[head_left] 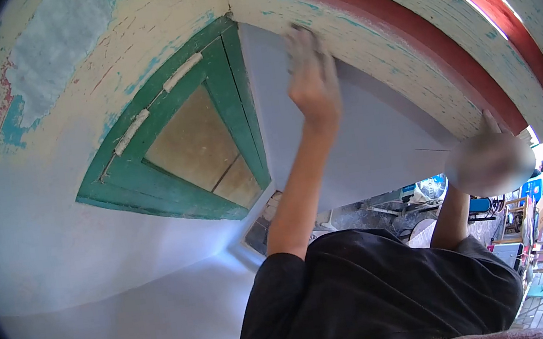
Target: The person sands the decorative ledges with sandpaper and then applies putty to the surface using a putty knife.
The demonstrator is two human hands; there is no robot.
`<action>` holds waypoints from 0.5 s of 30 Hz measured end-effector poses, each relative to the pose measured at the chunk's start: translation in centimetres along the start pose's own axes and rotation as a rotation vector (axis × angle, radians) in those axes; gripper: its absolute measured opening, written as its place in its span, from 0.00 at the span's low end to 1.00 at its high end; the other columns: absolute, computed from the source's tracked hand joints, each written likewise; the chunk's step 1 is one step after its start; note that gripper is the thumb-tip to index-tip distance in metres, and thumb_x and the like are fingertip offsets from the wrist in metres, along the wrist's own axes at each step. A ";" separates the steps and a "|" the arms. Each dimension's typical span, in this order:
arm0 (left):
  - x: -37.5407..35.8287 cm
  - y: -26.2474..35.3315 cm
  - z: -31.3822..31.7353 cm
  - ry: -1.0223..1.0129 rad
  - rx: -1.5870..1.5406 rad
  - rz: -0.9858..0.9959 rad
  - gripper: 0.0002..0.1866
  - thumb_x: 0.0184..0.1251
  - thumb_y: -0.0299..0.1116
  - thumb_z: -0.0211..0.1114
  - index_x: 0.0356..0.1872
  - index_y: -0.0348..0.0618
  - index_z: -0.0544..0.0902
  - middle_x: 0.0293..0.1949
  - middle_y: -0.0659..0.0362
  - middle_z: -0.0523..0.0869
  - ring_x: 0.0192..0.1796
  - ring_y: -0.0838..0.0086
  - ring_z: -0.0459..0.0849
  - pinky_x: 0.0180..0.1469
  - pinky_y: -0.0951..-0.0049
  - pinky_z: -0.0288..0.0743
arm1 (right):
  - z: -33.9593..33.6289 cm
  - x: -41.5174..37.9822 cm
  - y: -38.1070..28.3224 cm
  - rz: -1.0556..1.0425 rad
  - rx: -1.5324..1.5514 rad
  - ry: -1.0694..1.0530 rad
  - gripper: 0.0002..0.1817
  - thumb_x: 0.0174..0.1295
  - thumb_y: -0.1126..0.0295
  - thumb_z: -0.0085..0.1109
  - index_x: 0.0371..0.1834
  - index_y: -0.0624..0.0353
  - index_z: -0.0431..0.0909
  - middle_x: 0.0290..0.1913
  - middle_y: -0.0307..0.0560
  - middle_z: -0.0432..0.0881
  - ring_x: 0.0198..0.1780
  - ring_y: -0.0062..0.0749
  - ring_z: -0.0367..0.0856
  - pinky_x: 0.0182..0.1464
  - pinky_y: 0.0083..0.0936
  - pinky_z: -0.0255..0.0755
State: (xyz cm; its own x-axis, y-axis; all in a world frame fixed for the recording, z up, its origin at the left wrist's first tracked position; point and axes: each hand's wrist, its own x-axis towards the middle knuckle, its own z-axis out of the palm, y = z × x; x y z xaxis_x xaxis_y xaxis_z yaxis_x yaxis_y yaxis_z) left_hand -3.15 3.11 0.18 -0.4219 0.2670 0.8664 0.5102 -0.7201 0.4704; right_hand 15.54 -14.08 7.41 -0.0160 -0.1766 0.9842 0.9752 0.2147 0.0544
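Note:
My left hand (312, 78) reaches up to the lower edge of the peeling cream-painted beam (365, 44). Its fingers are stretched upward and smeared by motion, with a greyish, dusty look. A small dark edge (300, 27) shows at the fingertips; what it belongs to is too blurred to make out. Farther right, my right hand (490, 164) is at the same beam, one finger lying against its lower edge. A blur covers most of that hand, so its grip is hidden.
A green-framed wooden panel (236, 105) with two pale hinges is set in the wall at left. Above it, a grey patch (64, 49) covers flaking paint. Red stripes (394, 9) run along the beams. Chairs and stacked goods (532, 224) stand below at right.

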 end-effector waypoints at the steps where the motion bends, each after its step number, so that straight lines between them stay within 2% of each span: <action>1: -1.1 0.8 -0.4 -0.039 -0.007 0.011 0.19 0.80 0.29 0.63 0.60 0.21 0.82 0.63 0.35 0.83 0.69 0.46 0.82 0.65 0.58 0.82 | -0.1 -0.1 -0.1 0.001 -0.007 -0.017 0.16 0.80 0.60 0.47 0.36 0.58 0.73 0.32 0.44 0.91 0.38 0.26 0.84 0.48 0.29 0.80; 4: -0.5 -0.5 -0.7 -0.056 0.002 0.120 0.19 0.79 0.29 0.64 0.60 0.21 0.82 0.64 0.33 0.82 0.70 0.45 0.81 0.67 0.58 0.80 | 0.6 -0.1 -0.1 0.021 0.032 0.036 0.17 0.80 0.60 0.47 0.35 0.59 0.76 0.30 0.42 0.89 0.38 0.27 0.83 0.48 0.28 0.79; 7: 2.5 -1.5 -1.2 -0.064 0.068 0.015 0.18 0.74 0.23 0.67 0.60 0.20 0.82 0.64 0.31 0.82 0.70 0.43 0.79 0.72 0.55 0.77 | 0.6 -0.1 -0.5 0.033 0.056 0.027 0.20 0.80 0.59 0.47 0.34 0.60 0.81 0.29 0.40 0.85 0.38 0.27 0.82 0.47 0.28 0.77; 10: 3.1 -2.8 -0.6 -0.031 0.078 -0.033 0.18 0.74 0.23 0.67 0.59 0.20 0.82 0.64 0.32 0.82 0.70 0.44 0.80 0.71 0.55 0.78 | -0.4 -0.3 0.7 -0.065 -0.023 -0.019 0.21 0.80 0.59 0.47 0.35 0.61 0.84 0.29 0.38 0.82 0.39 0.26 0.82 0.47 0.28 0.77; 14: -0.3 -1.0 -0.5 -0.039 -0.004 0.007 0.18 0.79 0.27 0.64 0.59 0.21 0.83 0.65 0.35 0.82 0.72 0.45 0.79 0.70 0.56 0.78 | 0.4 0.0 -0.1 -0.024 0.057 0.021 0.21 0.80 0.59 0.47 0.36 0.61 0.84 0.30 0.38 0.80 0.39 0.26 0.81 0.47 0.28 0.76; 15: 0.0 -1.3 -0.7 -0.059 0.005 0.071 0.18 0.80 0.29 0.62 0.60 0.21 0.83 0.65 0.36 0.83 0.71 0.45 0.79 0.69 0.57 0.78 | 0.7 -0.1 -0.2 0.010 0.074 0.043 0.21 0.80 0.59 0.47 0.34 0.60 0.84 0.30 0.38 0.81 0.39 0.26 0.81 0.48 0.28 0.76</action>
State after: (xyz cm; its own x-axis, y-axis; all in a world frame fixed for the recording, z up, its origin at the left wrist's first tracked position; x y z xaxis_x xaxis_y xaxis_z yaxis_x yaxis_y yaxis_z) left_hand -4.36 3.57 -0.54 -0.3398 0.2528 0.9059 0.5411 -0.7353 0.4081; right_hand 15.20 -13.49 7.45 0.0049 -0.2150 0.9766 0.9562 0.2868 0.0583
